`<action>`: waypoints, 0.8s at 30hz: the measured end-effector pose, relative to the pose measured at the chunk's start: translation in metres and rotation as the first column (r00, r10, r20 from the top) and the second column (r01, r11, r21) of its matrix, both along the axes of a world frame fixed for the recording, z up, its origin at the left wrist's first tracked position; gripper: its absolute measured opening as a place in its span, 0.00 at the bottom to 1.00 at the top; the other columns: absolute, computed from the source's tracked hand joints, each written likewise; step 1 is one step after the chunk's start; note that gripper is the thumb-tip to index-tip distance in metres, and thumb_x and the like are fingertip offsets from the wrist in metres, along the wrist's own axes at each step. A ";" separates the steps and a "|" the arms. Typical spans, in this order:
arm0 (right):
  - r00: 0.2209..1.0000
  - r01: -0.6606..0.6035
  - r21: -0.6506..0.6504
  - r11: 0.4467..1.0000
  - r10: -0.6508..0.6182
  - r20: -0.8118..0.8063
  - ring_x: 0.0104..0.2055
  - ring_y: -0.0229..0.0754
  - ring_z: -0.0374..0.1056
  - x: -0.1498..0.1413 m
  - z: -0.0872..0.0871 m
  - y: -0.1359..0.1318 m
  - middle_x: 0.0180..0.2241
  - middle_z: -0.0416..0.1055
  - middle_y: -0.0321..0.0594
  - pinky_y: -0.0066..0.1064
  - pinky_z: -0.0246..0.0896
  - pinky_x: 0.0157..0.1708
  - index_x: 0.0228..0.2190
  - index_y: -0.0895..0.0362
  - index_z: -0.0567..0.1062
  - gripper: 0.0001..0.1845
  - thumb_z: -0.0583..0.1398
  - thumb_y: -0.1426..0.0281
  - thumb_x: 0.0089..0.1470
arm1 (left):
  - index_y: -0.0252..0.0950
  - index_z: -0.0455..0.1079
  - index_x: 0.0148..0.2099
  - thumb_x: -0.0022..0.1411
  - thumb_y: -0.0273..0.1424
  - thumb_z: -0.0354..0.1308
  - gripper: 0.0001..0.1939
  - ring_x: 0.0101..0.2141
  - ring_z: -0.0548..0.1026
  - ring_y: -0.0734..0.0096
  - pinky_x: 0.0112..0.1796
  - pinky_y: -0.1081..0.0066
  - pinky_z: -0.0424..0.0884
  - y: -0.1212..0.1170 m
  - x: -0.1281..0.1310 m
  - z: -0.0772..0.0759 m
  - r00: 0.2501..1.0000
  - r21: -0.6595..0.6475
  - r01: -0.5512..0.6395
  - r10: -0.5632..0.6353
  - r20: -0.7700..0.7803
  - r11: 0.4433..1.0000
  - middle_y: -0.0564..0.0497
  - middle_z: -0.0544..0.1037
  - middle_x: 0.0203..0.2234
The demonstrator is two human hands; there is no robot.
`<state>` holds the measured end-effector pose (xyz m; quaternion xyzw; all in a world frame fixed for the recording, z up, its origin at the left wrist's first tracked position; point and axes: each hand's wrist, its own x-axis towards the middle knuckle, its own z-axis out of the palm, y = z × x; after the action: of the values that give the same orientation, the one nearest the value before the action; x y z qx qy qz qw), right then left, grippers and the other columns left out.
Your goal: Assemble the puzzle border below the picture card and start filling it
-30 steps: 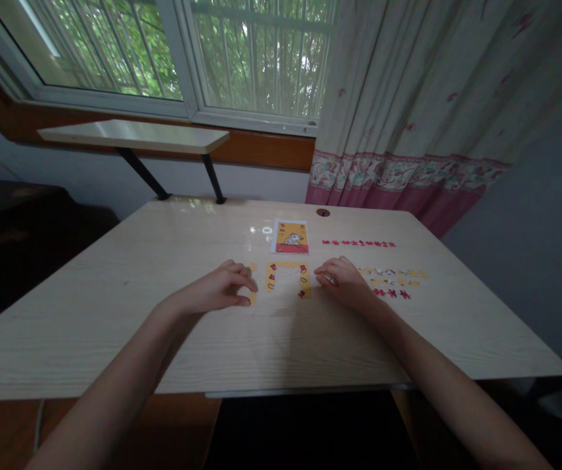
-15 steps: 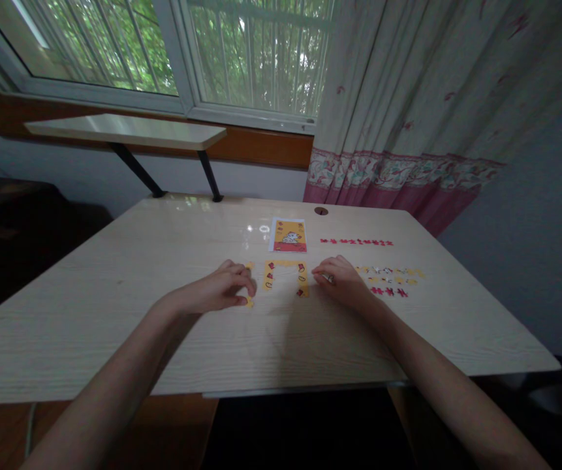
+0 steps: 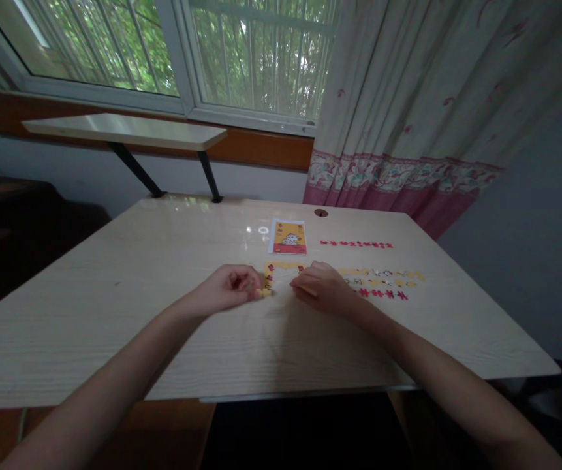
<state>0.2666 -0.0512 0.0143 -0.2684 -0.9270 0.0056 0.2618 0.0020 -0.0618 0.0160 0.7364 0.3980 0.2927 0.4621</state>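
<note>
A partly joined yellow puzzle border (image 3: pixel 283 266) lies on the pale wooden table (image 3: pixel 114 313), mostly hidden by my hands. My left hand (image 3: pixel 229 288) is curled, its fingertips pinching a small yellow strip of puzzle pieces (image 3: pixel 263 293) at the border's left side. My right hand (image 3: pixel 320 287) rests closed over the border's right side; what its fingers hold is hidden. Behind them lies the picture card (image 3: pixel 289 237) with an orange cartoon image.
Loose pieces lie sorted in rows to the right: a red row (image 3: pixel 356 245) at the back, yellow and white pieces (image 3: pixel 383 275), more red ones (image 3: pixel 382 294). A cable hole (image 3: pixel 320 213) is near the table's back edge. A shelf (image 3: pixel 128 130), window and curtain (image 3: pixel 408 98) stand behind.
Both hands have moved inward toward each other. My left hand has brought the yellow strip rightward to the border's left side. My right hand slid left and covers the border's right leg.
</note>
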 end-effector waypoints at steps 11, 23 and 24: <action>0.993 0.095 0.010 0.995 -0.094 -0.069 0.34 0.41 0.66 -0.037 -0.003 -0.007 0.31 0.75 0.40 0.34 0.56 0.37 0.35 0.53 0.77 0.13 0.55 0.63 0.61 | 0.34 0.66 0.27 0.48 0.39 0.64 0.14 0.20 0.63 0.79 0.22 0.76 0.58 0.005 0.011 -0.002 0.970 -0.136 -0.147 0.169 0.172 0.980 0.55 0.70 0.18; 0.985 0.151 -0.091 0.984 -0.158 -0.069 0.34 0.40 0.66 -0.041 -0.018 -0.012 0.31 0.76 0.38 0.34 0.57 0.40 0.29 0.54 0.78 0.08 0.59 0.67 0.57 | 0.38 0.75 0.39 0.61 0.33 0.53 0.10 0.38 0.69 0.64 0.39 0.66 0.66 0.006 -0.012 0.008 0.925 0.465 0.049 0.136 -0.355 0.884 0.47 0.75 0.34; 0.984 0.161 -0.111 0.981 -0.167 -0.052 0.34 0.40 0.66 -0.042 -0.019 -0.012 0.31 0.76 0.38 0.34 0.57 0.40 0.29 0.55 0.78 0.07 0.60 0.69 0.56 | 0.39 0.75 0.39 0.61 0.32 0.53 0.10 0.38 0.68 0.63 0.39 0.66 0.65 0.006 -0.016 0.009 0.899 0.485 0.120 0.112 -0.424 0.866 0.47 0.74 0.34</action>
<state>0.2246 -0.0633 -0.0047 -0.3574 -0.8916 0.0417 0.2750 -0.0135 -0.0556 0.0251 0.8781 0.4006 0.2112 0.1548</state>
